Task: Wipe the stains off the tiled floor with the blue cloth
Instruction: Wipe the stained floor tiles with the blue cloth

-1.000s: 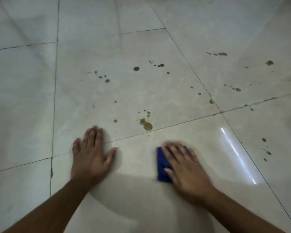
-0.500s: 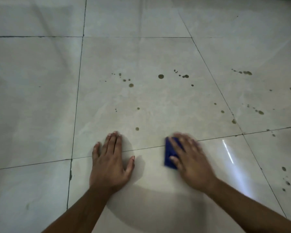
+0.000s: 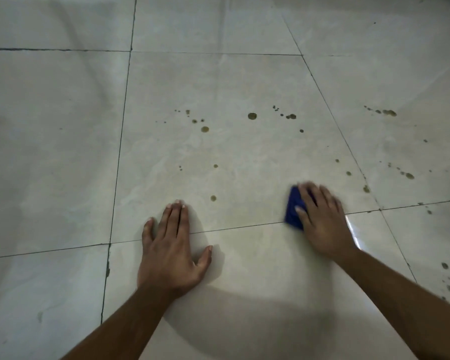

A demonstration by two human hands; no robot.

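A folded blue cloth [image 3: 292, 210] lies flat on the pale tiled floor [image 3: 63, 152]. My right hand [image 3: 322, 219] presses it down with straight fingers and covers most of it; the hand is blurred. My left hand [image 3: 170, 250] rests flat on the floor to the left, fingers together, thumb spread, across a grout line. Brown stains dot the tile ahead: one small spot [image 3: 213, 198] just beyond my left hand, a bigger spot [image 3: 252, 116] farther off, and a cluster [image 3: 390, 113] on the tile to the right.
Dark grout lines [image 3: 120, 152] divide the large tiles. More spots lie at the right near the tile corner [image 3: 366, 189] and low at the right edge [image 3: 444, 265]. A bright glare streak [image 3: 353, 232] sits beside my right wrist.
My right hand has slid the cloth forward and to the right, across the grout line; the stains that lay there are gone. My left hand stays planted. The view has shifted.
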